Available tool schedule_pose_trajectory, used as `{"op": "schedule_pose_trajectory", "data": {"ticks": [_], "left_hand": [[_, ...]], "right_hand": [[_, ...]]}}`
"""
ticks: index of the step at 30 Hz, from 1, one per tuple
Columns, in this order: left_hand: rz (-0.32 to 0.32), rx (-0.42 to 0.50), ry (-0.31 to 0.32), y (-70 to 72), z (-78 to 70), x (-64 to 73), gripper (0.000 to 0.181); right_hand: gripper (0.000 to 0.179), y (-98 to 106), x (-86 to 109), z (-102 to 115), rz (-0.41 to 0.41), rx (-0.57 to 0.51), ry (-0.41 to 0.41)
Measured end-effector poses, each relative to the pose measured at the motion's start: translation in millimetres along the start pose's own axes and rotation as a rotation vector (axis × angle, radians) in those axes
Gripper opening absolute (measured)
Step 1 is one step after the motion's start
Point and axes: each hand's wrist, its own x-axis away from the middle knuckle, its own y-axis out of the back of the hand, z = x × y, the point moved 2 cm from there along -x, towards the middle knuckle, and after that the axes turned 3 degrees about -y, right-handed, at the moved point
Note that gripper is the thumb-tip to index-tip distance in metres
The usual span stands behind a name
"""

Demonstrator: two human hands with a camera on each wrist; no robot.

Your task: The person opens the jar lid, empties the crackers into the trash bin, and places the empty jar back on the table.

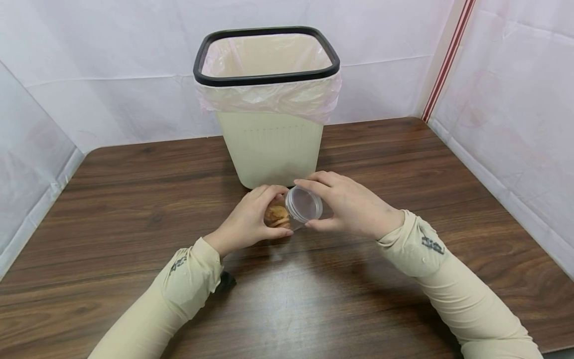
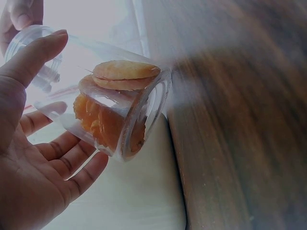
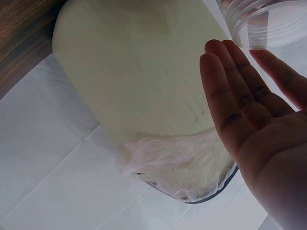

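A clear plastic jar [image 2: 112, 108] holds several golden-brown pieces of food [image 1: 278, 215] near its base. My left hand [image 1: 253, 217] grips the jar's side, thumb and fingers on opposite sides, and the jar lies tilted just above the table. Its round clear lid [image 1: 305, 204] faces right and towards me. My right hand [image 1: 347, 204] pinches this lid between thumb and index finger. In the right wrist view the other fingers [image 3: 235, 91] extend beside it, with the thumb out of sight. Whether the lid is loose from the jar cannot be told.
A cream waste bin [image 1: 273, 144] with a black rim and a pinkish liner bag stands right behind the hands. Beneath is a dark wood table [image 1: 134, 199], with white sheeting [image 1: 112, 65] around it. Something small and black [image 1: 225, 282] shows beside the left sleeve.
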Motion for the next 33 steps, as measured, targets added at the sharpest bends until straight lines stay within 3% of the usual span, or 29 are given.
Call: {"op": "schedule_pose_trajectory", "data": {"ticks": [6, 16, 33], "left_hand": [[-0.005, -0.002, -0.002, -0.1, -0.3, 0.2, 0.069], [0.003, -0.012, 0.008, 0.0, -0.5, 0.2, 0.070], [0.016, -0.007, 0.018, 0.7, -0.9, -0.3, 0.068]], "right_hand": [[0.067, 0.7, -0.2, 1.3, 0.004, 0.007, -0.050], [0.067, 1.8, 0.0, 2.0, 0.005, 0.043, -0.209], [0.061, -1.5, -0.2, 4.6, -0.034, 0.043, -0.196]]}}
